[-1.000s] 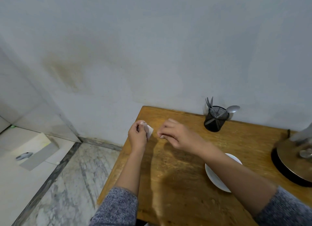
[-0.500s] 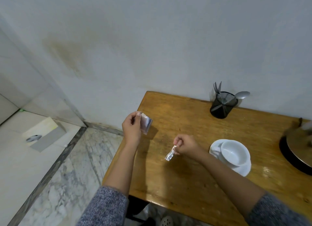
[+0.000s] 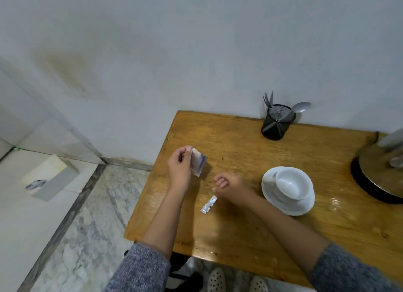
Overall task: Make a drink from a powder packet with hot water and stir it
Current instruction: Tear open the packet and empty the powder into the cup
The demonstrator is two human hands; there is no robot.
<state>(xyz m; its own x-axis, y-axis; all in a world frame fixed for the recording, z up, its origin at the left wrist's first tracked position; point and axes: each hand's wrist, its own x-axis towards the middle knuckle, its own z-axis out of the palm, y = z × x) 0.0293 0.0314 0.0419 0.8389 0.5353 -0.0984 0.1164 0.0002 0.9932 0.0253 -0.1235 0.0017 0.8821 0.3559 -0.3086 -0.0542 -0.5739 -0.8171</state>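
At frame centre the left hand (image 3: 179, 171) pinches the opened powder packet (image 3: 198, 163) upright, likely against spilling, while the right hand (image 3: 232, 188), loosely curled, rests beside the torn strip (image 3: 209, 204), left of the empty cup (image 3: 291, 183).

No legible text, label or number on the packet (image 3: 198, 163) or elsewhere.
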